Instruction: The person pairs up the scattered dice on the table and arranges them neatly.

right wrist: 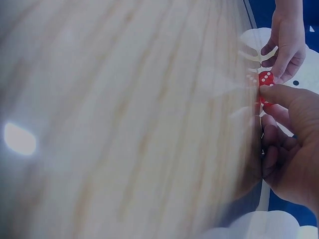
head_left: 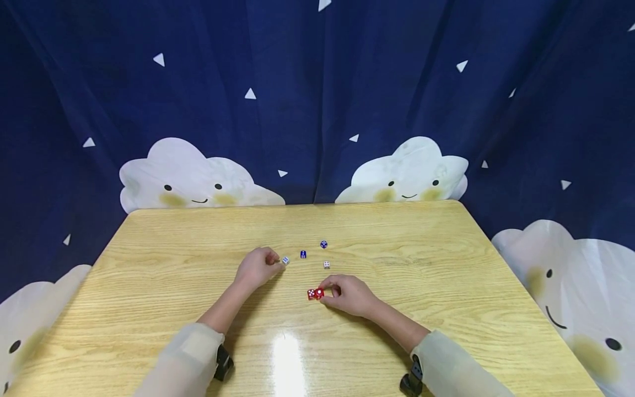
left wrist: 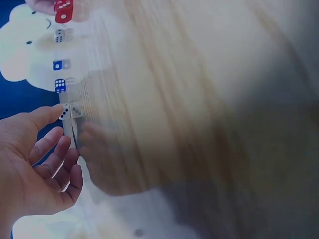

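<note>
Right hand (head_left: 349,295) pinching a red die (head_left: 319,293); left hand (head_left: 257,268) loosely bent beside a white die (head_left: 285,260).
Pale sleeves (head_left: 181,358) come in from the bottom edge, with a black device (head_left: 224,364) at each wrist. Below the centre of the frame, right thumb and forefinger pinch the red die, which touches a second red die (head_left: 311,294) on its left. Above this pair and slightly right lies another white die (head_left: 326,264) on the wooden table (head_left: 397,237). Left of centre, the left thumb tip is at the first white die, the other fingers curved apart from it. Higher sit a blue die (head_left: 303,254) and a second blue die (head_left: 324,243). A navy curtain (head_left: 297,82) with smiling clouds (head_left: 171,173) fills the top.
</note>
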The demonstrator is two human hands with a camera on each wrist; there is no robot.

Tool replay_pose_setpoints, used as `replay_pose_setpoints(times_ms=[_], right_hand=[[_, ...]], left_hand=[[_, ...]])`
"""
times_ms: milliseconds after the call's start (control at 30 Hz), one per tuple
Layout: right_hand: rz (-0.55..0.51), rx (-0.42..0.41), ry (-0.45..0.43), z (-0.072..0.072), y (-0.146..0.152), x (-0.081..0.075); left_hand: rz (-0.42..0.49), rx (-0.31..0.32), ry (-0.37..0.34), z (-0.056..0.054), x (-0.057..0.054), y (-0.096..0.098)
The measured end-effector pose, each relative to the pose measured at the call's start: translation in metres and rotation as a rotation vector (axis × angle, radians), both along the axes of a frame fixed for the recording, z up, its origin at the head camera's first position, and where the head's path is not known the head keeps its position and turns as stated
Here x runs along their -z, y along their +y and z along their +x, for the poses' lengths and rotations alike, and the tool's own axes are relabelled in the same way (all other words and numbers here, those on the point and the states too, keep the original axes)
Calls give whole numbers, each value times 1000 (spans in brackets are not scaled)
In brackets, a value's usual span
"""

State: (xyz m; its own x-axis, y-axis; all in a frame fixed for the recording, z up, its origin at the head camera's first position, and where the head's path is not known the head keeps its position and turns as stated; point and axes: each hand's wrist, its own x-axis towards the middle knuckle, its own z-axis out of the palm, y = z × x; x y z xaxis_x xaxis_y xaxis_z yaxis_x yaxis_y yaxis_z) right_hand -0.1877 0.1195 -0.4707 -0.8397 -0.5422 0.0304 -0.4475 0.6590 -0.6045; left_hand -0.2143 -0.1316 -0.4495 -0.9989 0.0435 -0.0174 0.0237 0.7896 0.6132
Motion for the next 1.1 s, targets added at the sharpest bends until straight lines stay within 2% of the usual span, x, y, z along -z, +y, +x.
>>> replay_pose_setpoints(times_ms=[500, 1100], right_hand=[[5, 7, -26, 0, -1, -1], [3, 3, -35, 0, -1, -2]], left_hand=[[-5, -7, -13, -10, 9, 5], [7, -9, -3, -7, 6, 6]])
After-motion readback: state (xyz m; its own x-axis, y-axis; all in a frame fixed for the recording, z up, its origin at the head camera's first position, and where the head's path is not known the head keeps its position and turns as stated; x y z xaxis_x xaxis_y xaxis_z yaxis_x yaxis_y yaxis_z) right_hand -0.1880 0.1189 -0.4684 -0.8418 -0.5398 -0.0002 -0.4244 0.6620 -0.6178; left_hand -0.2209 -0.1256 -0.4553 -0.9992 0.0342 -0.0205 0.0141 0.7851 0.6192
